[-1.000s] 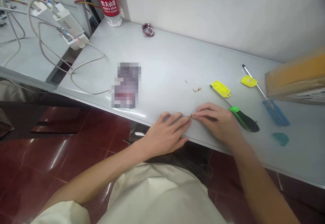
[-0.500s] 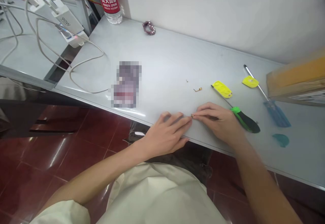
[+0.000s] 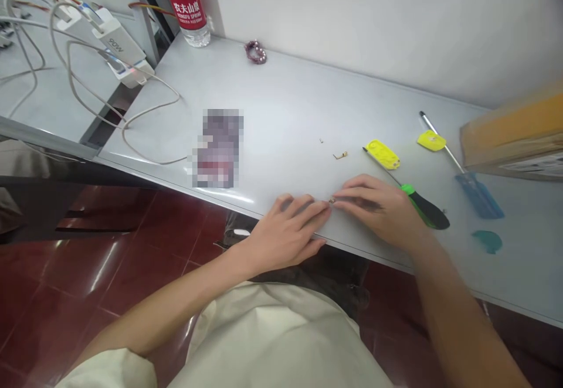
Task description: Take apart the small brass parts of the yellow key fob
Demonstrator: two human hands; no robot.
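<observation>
By the table's front edge, a tiny brass-coloured piece [image 3: 331,201] sits at the fingertips of both hands; its exact kind is too small to make out. My right hand [image 3: 378,209] pinches it between thumb and forefinger from the right. From the left, my left hand [image 3: 292,230] rests on the tabletop with fingers stretched and a fingertip at the piece. Just beyond them lies a small brass hook-shaped part [image 3: 341,155], with a tiny pale bit [image 3: 321,140] farther back. A green-and-black screwdriver [image 3: 424,206] lies beside my right hand, its shaft near a yellow plastic piece [image 3: 383,155].
On the right are a blue-handled screwdriver [image 3: 477,194], another yellow piece [image 3: 431,140], a teal blob [image 3: 487,241] and a cardboard box [image 3: 514,136]. A blurred-out rectangular object [image 3: 217,147], bracelet [image 3: 255,53], water bottle [image 3: 190,10] and corded chargers [image 3: 118,39] stand leftward.
Both hands stay nearly in place. The right fingertips have loosened slightly around the brass piece, which shows a little more. The whole view has shifted slightly.
</observation>
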